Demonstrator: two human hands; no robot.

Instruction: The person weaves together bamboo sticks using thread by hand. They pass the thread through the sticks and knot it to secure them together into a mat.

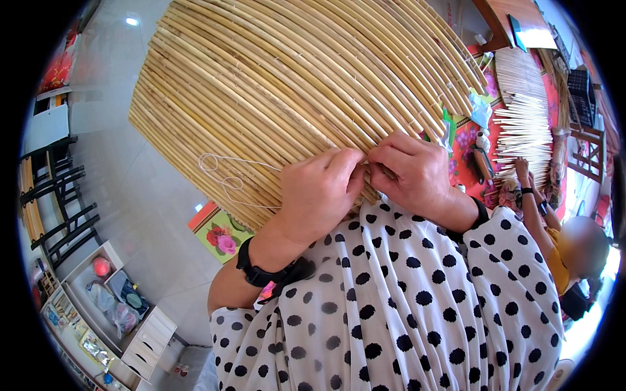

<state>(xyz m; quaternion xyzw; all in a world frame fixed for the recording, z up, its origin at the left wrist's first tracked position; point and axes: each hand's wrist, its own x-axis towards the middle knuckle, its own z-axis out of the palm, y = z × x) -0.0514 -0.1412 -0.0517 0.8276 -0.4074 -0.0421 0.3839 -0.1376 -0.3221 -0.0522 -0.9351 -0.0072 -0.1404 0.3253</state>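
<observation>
A large mat of pale yellow reed stalks [261, 85], laid side by side and stitched with light thread, lies before me. Close to its near edge, my left hand [319, 189] is closed in a pinch on a white thread [225, 182], which loops out over the stalks to the left. My right hand [414, 169] is also pinched, its fingertips meeting the left ones. Whatever sits between the right fingertips is too small and hidden to make out. Both hands rest low over the reeds, right in front of my polka-dot clothing.
A flowered red cloth [462, 171] shows at the right, with a second bundle of thin pale sticks [523, 133] on it. Another person's hands [523, 173] work there. Black-framed folding furniture [59, 195] and an open white drawer cabinet [147, 335] stand at the left.
</observation>
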